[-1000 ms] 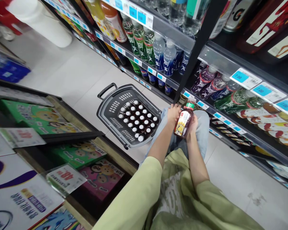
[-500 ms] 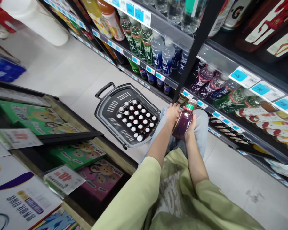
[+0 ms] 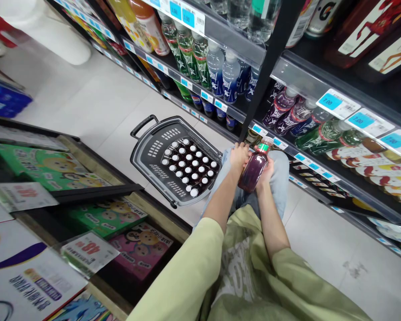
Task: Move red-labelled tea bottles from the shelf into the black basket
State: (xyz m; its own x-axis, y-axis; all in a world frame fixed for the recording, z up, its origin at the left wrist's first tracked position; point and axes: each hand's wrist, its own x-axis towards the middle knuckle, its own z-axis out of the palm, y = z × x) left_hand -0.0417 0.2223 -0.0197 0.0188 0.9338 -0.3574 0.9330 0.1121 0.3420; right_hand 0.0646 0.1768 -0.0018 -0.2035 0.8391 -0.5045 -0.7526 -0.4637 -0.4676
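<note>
A dark purple-red drink bottle [image 3: 253, 173] with a green and red band at its neck is held tilted above my knees, cap end toward the shelf. My left hand [image 3: 239, 157] is closed against its left side, fingertips partly hidden behind the bottle. On the other side, my right hand [image 3: 266, 171] wraps the bottle from the right and beneath. To the left, on the floor, stands a grey and black shopping basket [image 3: 155, 154] with several dark bottles [image 3: 187, 170] with white caps packed upright in it.
Drink shelves [image 3: 310, 167] with price tags run along the right side, holding green, blue and purple bottles [image 3: 229, 78]. On the left, a display rack [image 3: 96, 192] holds green and pink boxes [image 3: 142, 249]. Pale floor tiles [image 3: 110, 102] lie between them.
The bottle has shifted slightly left and turned a little in my hands. My hands keep hold of it, and the whole view has drifted slightly. The basket stays where it was.
</note>
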